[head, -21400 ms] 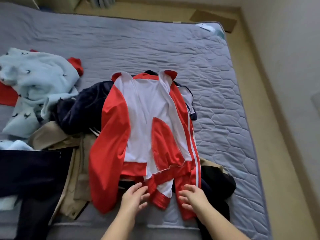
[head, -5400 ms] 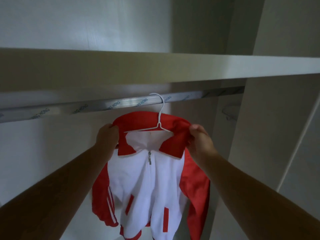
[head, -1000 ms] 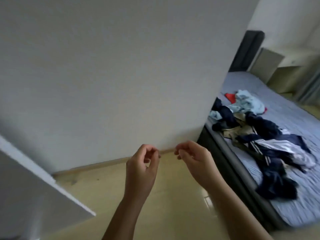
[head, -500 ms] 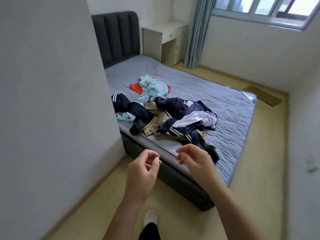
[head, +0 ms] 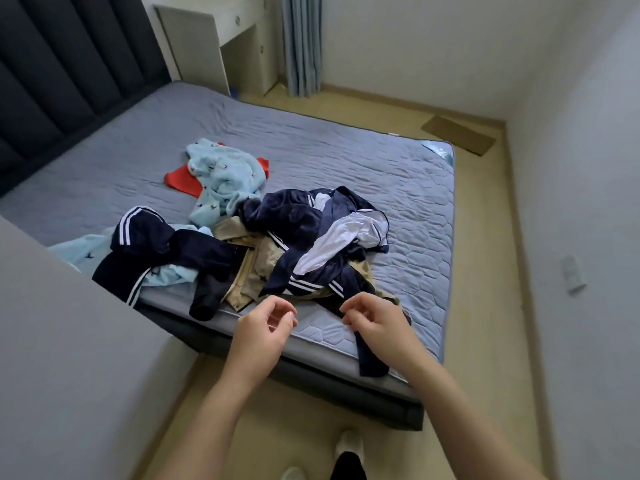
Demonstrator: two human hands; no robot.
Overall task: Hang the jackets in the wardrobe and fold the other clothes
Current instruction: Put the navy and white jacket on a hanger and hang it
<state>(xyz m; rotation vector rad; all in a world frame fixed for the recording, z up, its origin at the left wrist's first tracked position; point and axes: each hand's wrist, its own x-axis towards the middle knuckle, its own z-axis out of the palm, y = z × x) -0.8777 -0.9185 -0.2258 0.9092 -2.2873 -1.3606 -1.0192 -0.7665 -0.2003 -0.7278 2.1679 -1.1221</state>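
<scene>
A heap of clothes lies on the grey bed [head: 398, 174]. In it are a navy and white jacket [head: 332, 237], a beige jacket [head: 252, 265], a navy striped garment [head: 149, 244], a light blue fleece [head: 221, 174] and a red piece [head: 181, 180]. My left hand [head: 263, 334] and my right hand [head: 377, 323] hover just before the bed's near edge, below the heap. Both hold nothing, with fingers loosely curled and apart. The wardrobe is out of view.
A white wall [head: 69, 358] juts in at the left, close to the bed corner. A dark padded headboard [head: 62, 57], a white desk [head: 221, 32] and a curtain [head: 301, 43] stand at the back. Bare floor [head: 485, 306] runs along the bed's right side. My shoes [head: 349, 445] show below.
I have turned from the wall toward the bed and stepped closer; the heap is now larger in view. Both hands stay raised and empty.
</scene>
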